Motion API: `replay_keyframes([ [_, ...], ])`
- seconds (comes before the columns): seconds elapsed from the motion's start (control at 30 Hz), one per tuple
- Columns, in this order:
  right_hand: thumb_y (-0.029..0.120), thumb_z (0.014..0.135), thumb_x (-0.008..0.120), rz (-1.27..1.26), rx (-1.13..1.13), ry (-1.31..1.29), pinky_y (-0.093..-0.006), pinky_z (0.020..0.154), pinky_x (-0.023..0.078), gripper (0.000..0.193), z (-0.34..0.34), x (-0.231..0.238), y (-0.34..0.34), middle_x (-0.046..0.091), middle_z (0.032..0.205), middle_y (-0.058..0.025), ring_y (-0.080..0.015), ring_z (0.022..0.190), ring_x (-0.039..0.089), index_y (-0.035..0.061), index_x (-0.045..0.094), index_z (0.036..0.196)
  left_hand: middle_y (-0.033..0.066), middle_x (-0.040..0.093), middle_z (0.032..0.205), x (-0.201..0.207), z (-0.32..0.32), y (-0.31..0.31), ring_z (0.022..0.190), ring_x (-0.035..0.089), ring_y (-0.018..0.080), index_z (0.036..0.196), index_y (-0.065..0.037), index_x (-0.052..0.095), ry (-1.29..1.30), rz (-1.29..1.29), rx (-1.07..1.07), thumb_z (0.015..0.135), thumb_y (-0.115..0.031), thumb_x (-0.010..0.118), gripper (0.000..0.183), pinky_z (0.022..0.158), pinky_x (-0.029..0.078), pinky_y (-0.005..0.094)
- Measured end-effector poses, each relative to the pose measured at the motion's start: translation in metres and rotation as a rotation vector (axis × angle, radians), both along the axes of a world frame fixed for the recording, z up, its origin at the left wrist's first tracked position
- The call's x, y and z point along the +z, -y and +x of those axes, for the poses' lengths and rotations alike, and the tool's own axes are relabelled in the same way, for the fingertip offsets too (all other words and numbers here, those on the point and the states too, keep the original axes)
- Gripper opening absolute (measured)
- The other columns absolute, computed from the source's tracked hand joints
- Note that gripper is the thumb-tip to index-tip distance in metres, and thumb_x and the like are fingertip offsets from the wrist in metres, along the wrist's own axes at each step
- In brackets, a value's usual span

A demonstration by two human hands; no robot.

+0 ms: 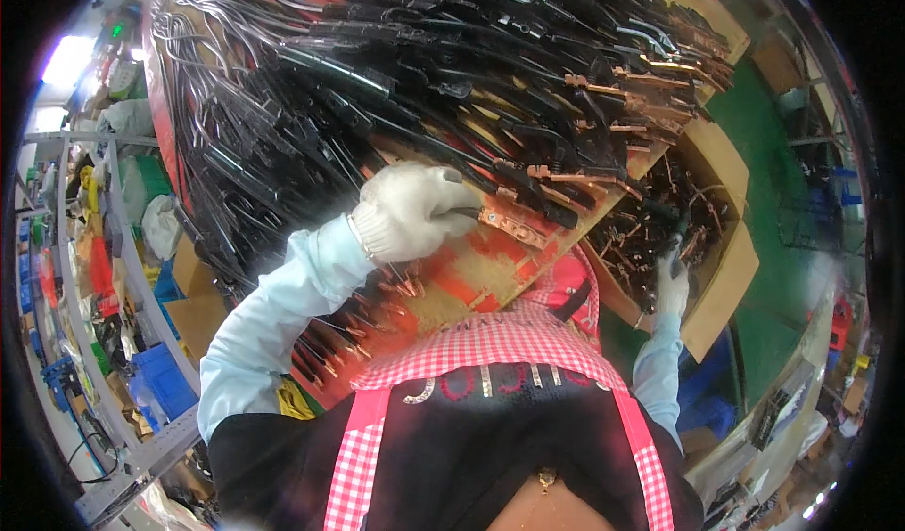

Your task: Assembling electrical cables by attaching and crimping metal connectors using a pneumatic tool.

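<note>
In a white knit glove, my left hand [413, 212] is closed on a copper clamp part [512, 227] with holes, which sticks out from its fingertips over the red table. My right hand [672, 284], also gloved, reaches into an open cardboard box [733, 277] at the right. Its fingers are closed at the lower end of a black handle-like part [681, 218]; the grip is small and partly blurred. Around it in the box lie many copper and black pieces [627, 248]. Just beyond my left hand spreads a thick pile of black cables with copper ends [377, 69].
The worn red tabletop [462, 272] has its edge close to my body. More copper-tipped leads [330, 352] lie near its left corner. Shelving [127, 239] with bags and a blue bin [162, 380] stands at the left. Green floor [778, 201] shows beyond the box.
</note>
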State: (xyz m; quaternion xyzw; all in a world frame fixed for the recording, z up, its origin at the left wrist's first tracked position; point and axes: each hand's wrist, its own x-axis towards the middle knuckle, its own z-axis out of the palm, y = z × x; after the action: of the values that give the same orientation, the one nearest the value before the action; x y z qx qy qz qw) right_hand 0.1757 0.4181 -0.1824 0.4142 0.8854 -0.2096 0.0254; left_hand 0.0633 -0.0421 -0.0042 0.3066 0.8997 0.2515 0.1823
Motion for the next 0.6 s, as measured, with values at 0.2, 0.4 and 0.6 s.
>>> replay_keyframes([
  [0.2,0.026,0.084,0.077,-0.146,0.547,-0.795,-0.0392,0.092,0.053,0.043,-0.053,0.156,0.130,0.069,0.111,-0.0180,-0.0325,0.101,0.067,0.0004,0.068,0.117,0.0124,0.065,0.083,0.011,-0.011,0.001,0.074,0.066,0.0253,0.101,0.000,0.073,0.024,0.336,0.125,0.079,-0.010,0.069,0.024,0.067,0.051,0.0365],
  [0.4,0.033,0.084,0.067,0.155,1.393,-0.662,-0.0395,0.062,0.051,0.051,-0.115,0.223,0.269,0.059,0.086,-0.0072,-0.0234,0.076,0.063,0.0082,0.058,0.127,0.0129,0.069,0.092,0.035,-0.004,0.019,0.089,0.069,0.0225,0.102,-0.002,0.073,0.106,0.383,0.363,0.079,-0.012,0.073,0.025,0.078,0.054,0.0338],
  [0.6,0.018,0.082,0.059,0.702,1.831,-0.572,-0.0378,0.036,0.043,0.011,-0.162,0.262,0.270,0.056,0.060,-0.0048,-0.0181,0.048,0.061,0.0076,0.058,0.084,0.0168,0.072,0.092,0.076,-0.019,0.024,0.088,0.072,0.0279,0.111,-0.008,0.070,0.262,0.246,0.297,0.090,-0.031,0.068,0.031,0.078,0.055,0.0361],
])
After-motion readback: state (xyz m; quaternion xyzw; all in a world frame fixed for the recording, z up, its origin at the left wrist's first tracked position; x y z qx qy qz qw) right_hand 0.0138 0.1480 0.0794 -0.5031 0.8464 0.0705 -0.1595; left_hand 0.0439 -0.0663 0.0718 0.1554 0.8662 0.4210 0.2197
